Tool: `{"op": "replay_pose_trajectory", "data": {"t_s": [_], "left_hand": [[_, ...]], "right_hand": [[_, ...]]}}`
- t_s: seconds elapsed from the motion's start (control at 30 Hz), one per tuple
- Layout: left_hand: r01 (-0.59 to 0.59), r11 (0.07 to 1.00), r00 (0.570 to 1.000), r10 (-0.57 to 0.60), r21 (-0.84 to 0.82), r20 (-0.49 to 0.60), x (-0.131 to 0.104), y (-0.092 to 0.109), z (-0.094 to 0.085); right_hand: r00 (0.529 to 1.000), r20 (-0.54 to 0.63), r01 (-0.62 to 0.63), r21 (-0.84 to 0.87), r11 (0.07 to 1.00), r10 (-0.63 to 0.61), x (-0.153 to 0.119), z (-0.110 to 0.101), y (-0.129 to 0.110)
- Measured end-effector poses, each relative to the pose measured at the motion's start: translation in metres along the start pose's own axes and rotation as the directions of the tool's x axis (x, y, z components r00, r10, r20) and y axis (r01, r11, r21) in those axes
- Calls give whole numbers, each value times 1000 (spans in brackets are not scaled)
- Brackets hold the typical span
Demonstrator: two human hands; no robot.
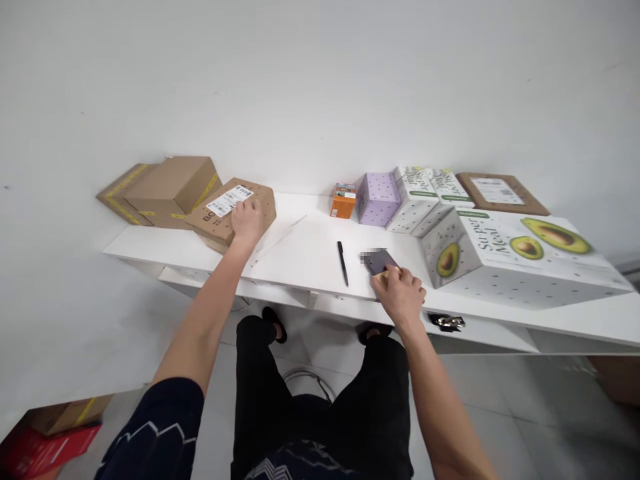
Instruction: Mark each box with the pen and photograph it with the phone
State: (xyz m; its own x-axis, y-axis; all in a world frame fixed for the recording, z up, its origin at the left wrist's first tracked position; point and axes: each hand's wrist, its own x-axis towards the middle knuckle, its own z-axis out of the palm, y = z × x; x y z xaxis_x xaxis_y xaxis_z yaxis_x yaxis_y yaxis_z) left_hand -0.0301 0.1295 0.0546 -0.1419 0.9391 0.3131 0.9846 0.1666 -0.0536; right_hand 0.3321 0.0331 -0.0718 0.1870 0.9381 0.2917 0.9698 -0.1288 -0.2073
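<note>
My left hand (247,220) rests with curled fingers on top of a brown cardboard box (210,230), at the edge of its white label (230,200). Anything under those fingers is hidden. My right hand (400,292) pinches the near right end of a dark smartphone (379,261) low over the white shelf top. Part of the phone's far end is blurred out. To the left of the phone, a black pen (343,263) lies by itself, touched by neither hand.
Plain cardboard boxes (173,190) stand at the left. Along the wall are a small orange box (343,201), a lilac box (379,199), white printed boxes (417,193) and a labelled brown box (535,198). A large avocado-print box (525,267) occupies the right. A clipboard clip (450,323) shows below.
</note>
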Motion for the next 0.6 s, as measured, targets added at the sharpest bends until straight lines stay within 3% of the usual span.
{"op": "replay_pose_trajectory", "data": {"t_s": [0.37,0.53,0.6], "left_hand": [[-13,997,993,5,71,117,58,-58,28],[63,994,985,-76,91,153,84,-73,37],[90,992,986,-102,91,134,91,-70,38]], "right_hand": [[999,-9,49,-88,995,-50,22,17,10],[987,-156,39,-70,997,-50,20,21,4],[965,-234,118,-3,993,-115,12,26,0]]}}
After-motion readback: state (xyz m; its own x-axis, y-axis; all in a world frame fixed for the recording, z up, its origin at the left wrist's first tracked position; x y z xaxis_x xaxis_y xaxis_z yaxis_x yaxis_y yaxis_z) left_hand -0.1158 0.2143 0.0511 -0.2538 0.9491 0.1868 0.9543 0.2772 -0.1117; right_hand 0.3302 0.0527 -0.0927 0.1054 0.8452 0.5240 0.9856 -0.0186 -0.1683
